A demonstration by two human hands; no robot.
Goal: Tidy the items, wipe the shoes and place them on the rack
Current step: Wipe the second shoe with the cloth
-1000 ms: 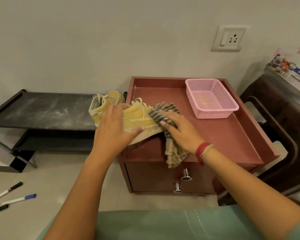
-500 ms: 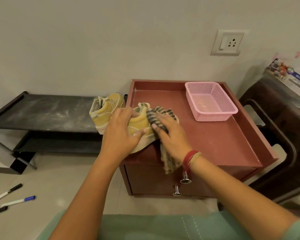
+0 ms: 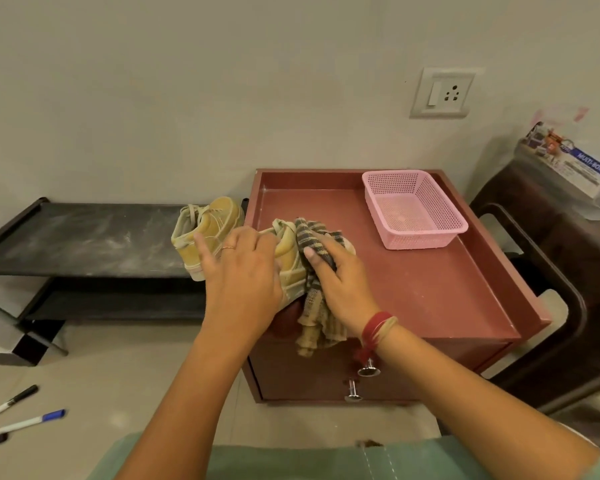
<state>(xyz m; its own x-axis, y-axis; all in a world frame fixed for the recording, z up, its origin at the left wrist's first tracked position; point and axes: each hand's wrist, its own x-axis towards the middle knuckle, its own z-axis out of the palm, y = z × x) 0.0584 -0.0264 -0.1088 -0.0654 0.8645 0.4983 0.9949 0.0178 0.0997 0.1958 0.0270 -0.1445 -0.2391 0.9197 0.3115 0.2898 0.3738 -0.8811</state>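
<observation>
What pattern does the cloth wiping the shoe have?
Striped: dark grey bands on beige. The cloth shows best in the head view, the only one.

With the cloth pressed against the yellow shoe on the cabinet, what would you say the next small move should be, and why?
Probably sweep the striped cloth in the right hand along the shoe while the left hand steadies it: the cloth lies against the shoe, which is not yet on the rack.

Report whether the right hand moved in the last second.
Yes: the right hand has slid the cloth left along the shoe, away from the pink basket.
</observation>
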